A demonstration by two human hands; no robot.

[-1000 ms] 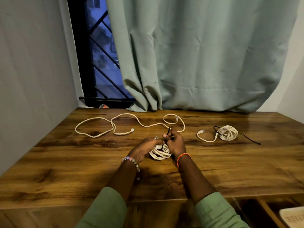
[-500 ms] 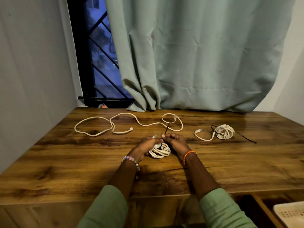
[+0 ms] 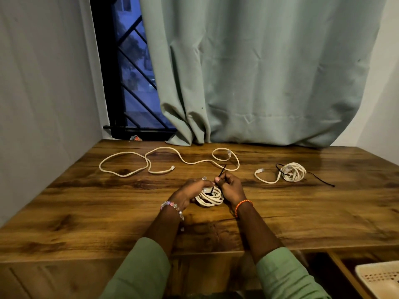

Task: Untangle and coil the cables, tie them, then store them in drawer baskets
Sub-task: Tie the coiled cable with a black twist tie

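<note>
A coiled white cable (image 3: 210,198) lies on the wooden table (image 3: 86,212) between my hands. My left hand (image 3: 191,190) grips the coil's left side. My right hand (image 3: 230,186) pinches a thin black tie (image 3: 222,171) that sticks up and away from the coil; its lower end runs into the coil. A loose white cable (image 3: 164,159) sprawls uncoiled across the far left of the table. A second white coil (image 3: 294,172), bound with a black tie (image 3: 319,180) whose tail trails to the right, lies at the far right.
A green curtain (image 3: 259,83) hangs behind the table, beside a barred window (image 3: 129,83). A grey wall (image 3: 43,93) borders the left side. At the bottom right, a cream perforated basket (image 3: 380,277) sits in an open drawer below the table's front edge.
My hands have stayed on the coil with small movements. The black tie's free end has shifted slightly in my right fingers. The camera view has risen a little.
</note>
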